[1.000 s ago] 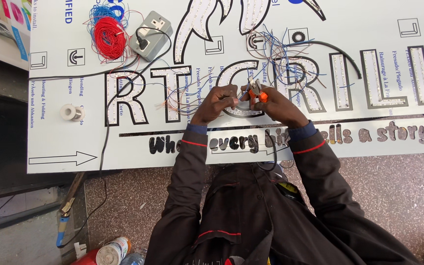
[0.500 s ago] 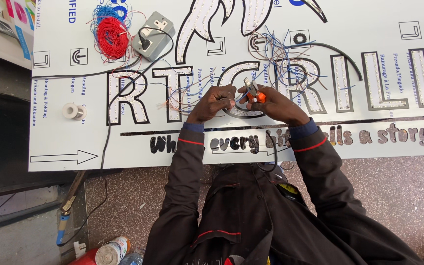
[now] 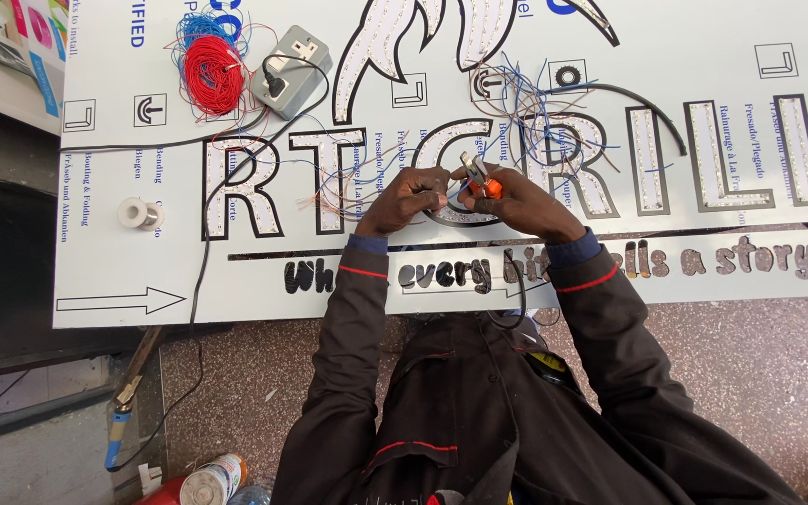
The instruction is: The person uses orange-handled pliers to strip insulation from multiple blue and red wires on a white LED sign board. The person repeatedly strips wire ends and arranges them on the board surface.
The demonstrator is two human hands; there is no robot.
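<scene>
Head view: right hand (image 3: 516, 198) clamped on orange-handled pliers (image 3: 475, 175), left hand (image 3: 411, 194) pinching thin wires (image 3: 441, 192) over sign panel (image 3: 123, 271); a slip could likely nick wire or fingers.

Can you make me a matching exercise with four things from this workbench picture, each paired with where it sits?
Things:
1. red wire coil
2. grey socket box
3. small solder spool
4. orange-handled pliers

Places:
A. in the right hand, over the sign panel
B. alone on the panel's left part, above the printed arrow
C. top of the panel, just right of the wire coil
D. top left of the panel, on blue wire

Pairs: 1-D, 2-C, 3-B, 4-A
</scene>
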